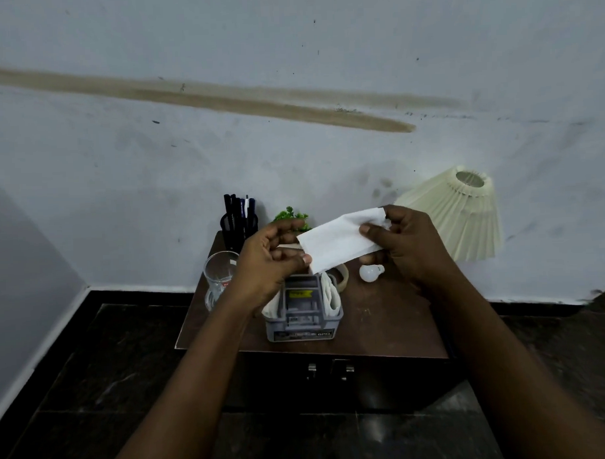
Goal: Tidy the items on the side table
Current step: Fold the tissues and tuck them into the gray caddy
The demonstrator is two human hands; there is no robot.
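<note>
Both hands hold a folded white tissue (pixel 335 240) in the air above the brown side table (pixel 393 325). My left hand (pixel 271 264) pinches its lower left corner; my right hand (pixel 404 243) grips its right end. Directly below stands a grey plastic organiser caddy (pixel 304 311) with white tissues tucked in its side slots. A black mesh pen holder (pixel 237 228) with several pens stands at the back left. A clear glass jug (pixel 218 278) sits in front of it.
A white light bulb (pixel 371 272) lies on the table right of the caddy, and a tape roll (pixel 344 277) sits beside it. A cream pleated lampshade (pixel 465 216) leans at the right. A small green plant (pixel 292 216) shows behind my hands. The wall lies close behind.
</note>
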